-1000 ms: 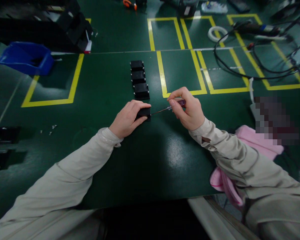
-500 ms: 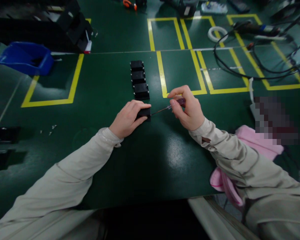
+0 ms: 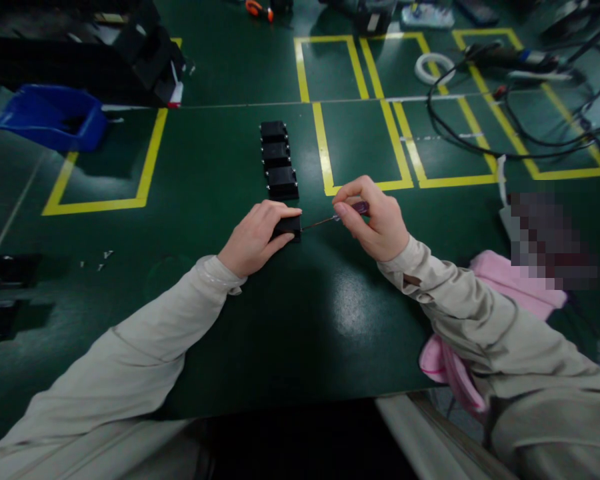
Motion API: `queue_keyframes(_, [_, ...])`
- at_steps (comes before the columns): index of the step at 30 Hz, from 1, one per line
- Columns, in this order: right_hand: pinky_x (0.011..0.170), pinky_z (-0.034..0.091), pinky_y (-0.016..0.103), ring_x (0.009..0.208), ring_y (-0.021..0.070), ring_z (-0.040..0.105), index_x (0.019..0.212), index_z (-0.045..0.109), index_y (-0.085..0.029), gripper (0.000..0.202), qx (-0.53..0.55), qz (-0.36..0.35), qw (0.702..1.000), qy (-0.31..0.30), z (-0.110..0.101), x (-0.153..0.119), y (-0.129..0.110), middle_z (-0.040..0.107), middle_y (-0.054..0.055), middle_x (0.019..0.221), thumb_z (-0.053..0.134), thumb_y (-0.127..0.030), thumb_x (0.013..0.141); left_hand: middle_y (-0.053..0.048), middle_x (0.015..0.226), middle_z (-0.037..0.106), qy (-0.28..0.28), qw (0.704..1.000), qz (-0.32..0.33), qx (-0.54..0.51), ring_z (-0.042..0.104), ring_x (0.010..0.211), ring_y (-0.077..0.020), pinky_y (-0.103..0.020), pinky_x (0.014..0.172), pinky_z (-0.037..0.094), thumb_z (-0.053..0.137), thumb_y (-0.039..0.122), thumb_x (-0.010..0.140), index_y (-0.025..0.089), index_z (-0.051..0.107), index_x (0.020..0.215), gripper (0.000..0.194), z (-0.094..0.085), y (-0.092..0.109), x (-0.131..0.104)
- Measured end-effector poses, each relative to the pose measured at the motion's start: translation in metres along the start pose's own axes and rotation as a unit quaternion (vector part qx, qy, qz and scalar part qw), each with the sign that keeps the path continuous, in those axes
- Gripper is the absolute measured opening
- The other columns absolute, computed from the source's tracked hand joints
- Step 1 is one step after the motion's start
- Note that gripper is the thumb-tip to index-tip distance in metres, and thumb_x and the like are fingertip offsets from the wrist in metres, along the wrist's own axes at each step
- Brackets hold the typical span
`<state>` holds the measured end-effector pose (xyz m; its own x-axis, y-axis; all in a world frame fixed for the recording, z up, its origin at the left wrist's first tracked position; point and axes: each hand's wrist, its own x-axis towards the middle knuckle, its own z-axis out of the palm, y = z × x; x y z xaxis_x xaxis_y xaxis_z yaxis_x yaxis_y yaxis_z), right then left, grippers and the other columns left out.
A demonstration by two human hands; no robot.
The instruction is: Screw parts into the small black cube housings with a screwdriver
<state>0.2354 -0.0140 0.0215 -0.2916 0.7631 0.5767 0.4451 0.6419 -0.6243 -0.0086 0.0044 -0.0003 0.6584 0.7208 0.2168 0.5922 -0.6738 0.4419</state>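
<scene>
While the left hand (image 3: 253,239) clamps a black block (image 3: 291,225), right hand (image 3: 376,225) angled inward, grip closed round screwdriver (image 3: 361,208)

The left arm (image 3: 130,340), in a loose pale-beige cloth sleeve (image 3: 100,373), reaches from the near left toward the middle. Its bare left hand (image 3: 255,235) lies back upward, thumb and forefinger parted, pointing right. The right arm (image 3: 485,320), sleeved alike, slants in from the near right; its bare right hand (image 3: 375,220) pinches, fingers bent leftward.
</scene>
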Motion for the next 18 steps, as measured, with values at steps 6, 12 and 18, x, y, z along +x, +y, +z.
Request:
queue_keyframes(6, [0.058,0.045,0.021,0.057,0.0054,0.054,0.099,0.050,-0.019,0.008,0.001,-0.012,1.000,0.011,-0.0003,-0.0001,0.0002,0.056,-0.003,0.079,0.047,-0.024,0.094,-0.011,0.123,0.054,-0.003,1.000,-0.002,0.002,0.051,0.116,-0.0247,-0.043,0.101,0.043,0.050,0.026,0.094,0.017,0.048,0.130,0.037,-0.0001,0.0007,0.0002])
queue_keyframes(12, [0.055,0.042,0.021,0.051,0.0055,0.049,0.093,0.050,-0.020,0.011,-0.013,0.004,1.000,-0.011,-0.0013,0.0006,-0.0006,0.054,-0.005,0.070,0.047,-0.031,0.095,-0.011,0.123,0.054,-0.006,1.000,-0.010,-0.004,0.051,0.116,-0.0253,-0.045,0.101,0.043,0.050,0.027,0.094,0.018,0.048,0.129,0.037,-0.0005,0.0010,0.0005])
queue_keyframes(18, [0.057,0.044,0.023,0.053,0.0068,0.050,0.102,0.048,-0.020,0.010,0.011,0.007,1.000,-0.009,-0.0012,0.0010,-0.0016,0.052,-0.005,0.070,0.046,-0.027,0.094,-0.011,0.123,0.054,-0.008,1.000,-0.011,-0.006,0.050,0.117,-0.0252,-0.043,0.102,0.042,0.050,0.027,0.094,0.017,0.048,0.129,0.037,-0.0001,0.0006,0.0005])
